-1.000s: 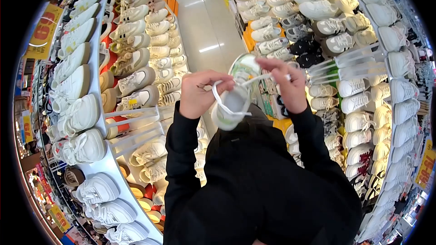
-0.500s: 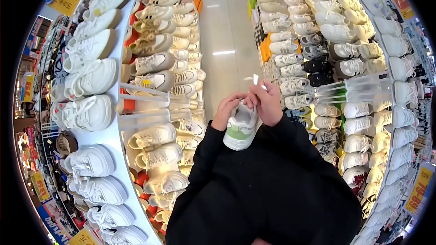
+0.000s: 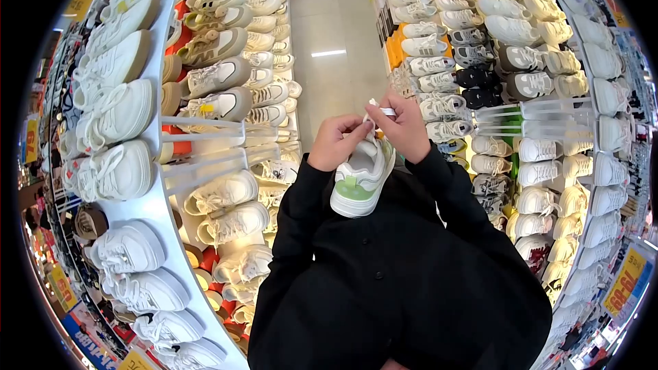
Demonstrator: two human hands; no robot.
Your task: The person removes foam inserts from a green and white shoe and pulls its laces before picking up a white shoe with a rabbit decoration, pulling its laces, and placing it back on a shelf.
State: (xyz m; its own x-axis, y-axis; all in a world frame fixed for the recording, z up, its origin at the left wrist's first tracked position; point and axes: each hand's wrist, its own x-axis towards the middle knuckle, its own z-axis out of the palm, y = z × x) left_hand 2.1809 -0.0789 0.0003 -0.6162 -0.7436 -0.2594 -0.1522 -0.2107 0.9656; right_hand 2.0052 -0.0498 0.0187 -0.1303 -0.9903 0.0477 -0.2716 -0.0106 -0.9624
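Observation:
A white sneaker (image 3: 356, 188) with a green heel patch is in front of my chest, heel towards me. Above its tongue, my left hand (image 3: 336, 140) is closed, thumb and fingers pinching the white shoelace (image 3: 368, 118). My right hand (image 3: 406, 127) is closed on the lace too, and a white strip of it sticks out between the fingers. The toe of the shoe is hidden behind the hands. What bears the shoe's weight cannot be made out.
On my left, a white display shelf (image 3: 179, 270) carries rows of white and beige shoes. Another shoe rack (image 3: 538, 130) with clear plastic stands lines the right side. A tiled aisle floor (image 3: 336, 20) runs ahead between them. A yellow price sign (image 3: 627, 281) hangs at the far right.
My left hand has moved from the shoe's side up to the lace. The right hand has shifted slightly up and right. The shoe sits a little higher and further left in view.

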